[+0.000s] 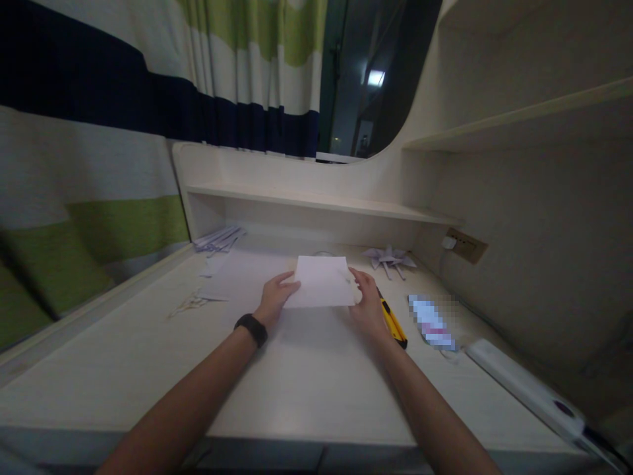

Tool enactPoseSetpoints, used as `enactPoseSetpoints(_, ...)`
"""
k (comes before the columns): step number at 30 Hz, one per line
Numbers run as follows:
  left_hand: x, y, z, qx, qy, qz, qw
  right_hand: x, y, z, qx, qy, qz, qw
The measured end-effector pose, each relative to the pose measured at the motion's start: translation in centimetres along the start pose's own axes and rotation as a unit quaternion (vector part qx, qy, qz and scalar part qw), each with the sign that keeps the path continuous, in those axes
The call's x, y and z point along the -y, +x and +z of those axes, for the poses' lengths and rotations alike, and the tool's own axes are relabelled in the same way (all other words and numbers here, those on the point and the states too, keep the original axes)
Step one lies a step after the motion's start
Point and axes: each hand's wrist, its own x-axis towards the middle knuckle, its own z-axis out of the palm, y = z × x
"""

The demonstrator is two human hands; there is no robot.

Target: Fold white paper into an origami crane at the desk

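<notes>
A white sheet of paper (322, 280) lies on the pale desk (297, 382) in front of me. My left hand (275, 298) grips its left edge, thumb on top; a black band sits on that wrist. My right hand (366, 300) holds the sheet's right edge, fingers pressed on the paper. A yellow and black utility knife (394, 323) lies just right of my right hand, partly hidden by it.
A folded paper shape (390, 259) rests at the back right. Paper strips (220, 239) and scraps (190, 305) lie at the back left. A blurred packet (432, 322) and a white long device (524, 386) sit to the right. A shelf (316, 201) runs behind.
</notes>
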Motion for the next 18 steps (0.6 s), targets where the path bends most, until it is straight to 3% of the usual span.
enactPoseSetpoints(3, -0.1, -0.1, -0.1, 0.062, -0.020, -0.032, 0.997, -0.3, 0.6, -0.5, -0.018, -0.051, -0.062, 0.997)
enactPoseSetpoints(7, 0.3, 0.4, -0.1, 0.091, -0.045, -0.046, 0.994, 0.0, 2.0, -2.0, 0.006, 0.002, -0.079, 0.997)
enactPoseSetpoints(10, 0.3, 0.8, -0.2, 0.107, -0.021, -0.037, 0.993, 0.9, 2.7, -3.6, 0.072, 0.119, 0.027, 0.990)
enactPoseSetpoints(13, -0.3, 0.9, -0.5, 0.130, -0.037, -0.037, 0.990, 1.7, 2.8, -4.8, 0.125, 0.225, 0.141, 0.956)
enactPoseSetpoints(18, -1.5, 0.5, -0.6, 0.155, -0.055, -0.050, 0.985, 1.4, 2.0, -4.4, 0.196, 0.286, 0.231, 0.909)
